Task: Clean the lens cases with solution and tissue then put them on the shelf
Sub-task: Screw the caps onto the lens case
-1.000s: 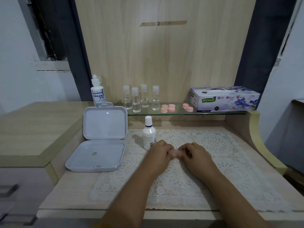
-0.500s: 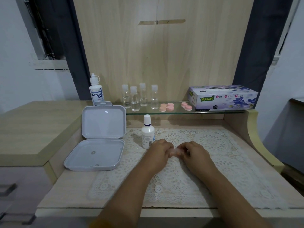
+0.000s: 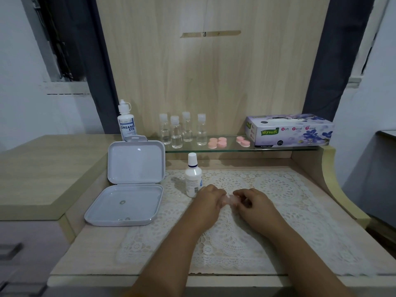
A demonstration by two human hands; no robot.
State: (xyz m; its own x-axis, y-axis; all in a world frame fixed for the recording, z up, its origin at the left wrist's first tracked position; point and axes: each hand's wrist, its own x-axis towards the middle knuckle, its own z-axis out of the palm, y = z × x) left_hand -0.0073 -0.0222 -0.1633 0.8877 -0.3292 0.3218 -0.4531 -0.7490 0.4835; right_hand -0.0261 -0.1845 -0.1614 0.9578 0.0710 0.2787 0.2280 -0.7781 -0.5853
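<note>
Over lace mat (image 3: pixel 278 189), both hands pinch lens case (image 3: pixel 230 200).

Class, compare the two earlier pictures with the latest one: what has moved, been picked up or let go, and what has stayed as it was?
Nothing was picked up or let go. The left hand and right hand stay together over the lace mat, holding a small pale pink item between them; any finger motion is too slight to tell. The solution bottle, open grey case and shelf items have not moved.
</note>
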